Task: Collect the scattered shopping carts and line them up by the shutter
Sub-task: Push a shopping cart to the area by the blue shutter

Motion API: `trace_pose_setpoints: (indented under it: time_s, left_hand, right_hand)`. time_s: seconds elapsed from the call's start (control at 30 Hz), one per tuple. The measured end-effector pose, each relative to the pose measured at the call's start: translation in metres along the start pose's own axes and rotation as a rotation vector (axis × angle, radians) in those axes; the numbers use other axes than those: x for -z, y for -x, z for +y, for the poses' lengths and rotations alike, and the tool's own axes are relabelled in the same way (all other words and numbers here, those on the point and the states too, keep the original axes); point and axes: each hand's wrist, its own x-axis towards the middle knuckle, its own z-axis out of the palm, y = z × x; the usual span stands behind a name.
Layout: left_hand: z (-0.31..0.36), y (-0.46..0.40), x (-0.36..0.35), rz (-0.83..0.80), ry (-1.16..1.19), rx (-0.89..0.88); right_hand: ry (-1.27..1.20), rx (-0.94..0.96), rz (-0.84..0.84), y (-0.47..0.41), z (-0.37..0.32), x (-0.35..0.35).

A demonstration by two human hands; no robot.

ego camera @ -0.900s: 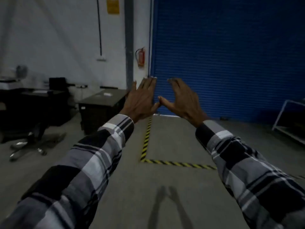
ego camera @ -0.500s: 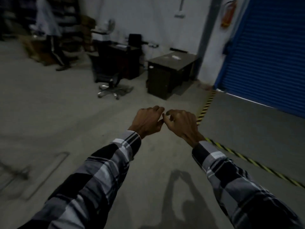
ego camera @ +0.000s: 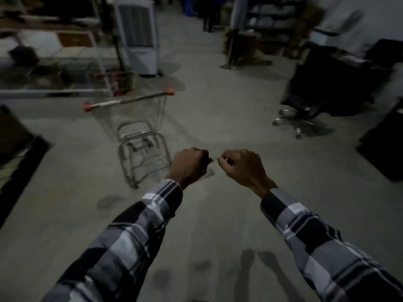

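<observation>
Head view: both fists, left hand (ego camera: 189,165) and right hand (ego camera: 243,168), empty near shopping cart (ego camera: 135,118).

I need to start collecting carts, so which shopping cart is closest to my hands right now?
The wire shopping cart with the red-capped handle, standing alone on the concrete floor ahead and left of your left hand. A second, red-trimmed cart sits farther back, against the metal shelving.

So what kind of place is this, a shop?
More likely a warehouse or stockroom: a bare concrete floor, storage racks along the left, a big air cooler, and one empty shopping cart standing loose.
</observation>
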Motion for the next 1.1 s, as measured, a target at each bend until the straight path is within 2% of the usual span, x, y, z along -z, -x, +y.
trace_pose_setpoints:
  time_s: [0.13,0.27,0.57,0.73,0.97,1.1]
  left_hand:
    - [-0.085,0.005,0.002,-0.038,-0.021,0.199]
    - [-0.15,-0.013,0.0,-0.004,-0.01,0.373]
    - [-0.264,-0.133,-0.015,0.094,-0.016,0.581]
    - [-0.325,-0.188,-0.02,0.145,-0.017,0.654]
    - [-0.422,-0.249,-0.039,0.11,-0.059,0.71]
    - [-0.491,-0.274,-0.057,-0.046,-0.124,0.633]
  right_hand:
    - [-0.093,0.1,-0.101,-0.079,-0.04,-0.061]
    - [-0.133,0.232,-0.165,-0.148,-0.062,-0.109]
    - [-0.26,0.439,-0.149,-0.328,-0.041,-0.197]
    - [-0.228,0.495,-0.212,-0.434,-0.037,-0.242]
    - [-0.186,0.557,-0.31,-0.533,-0.055,-0.325]
    - [-0.059,0.601,-0.419,-0.572,-0.075,-0.37]
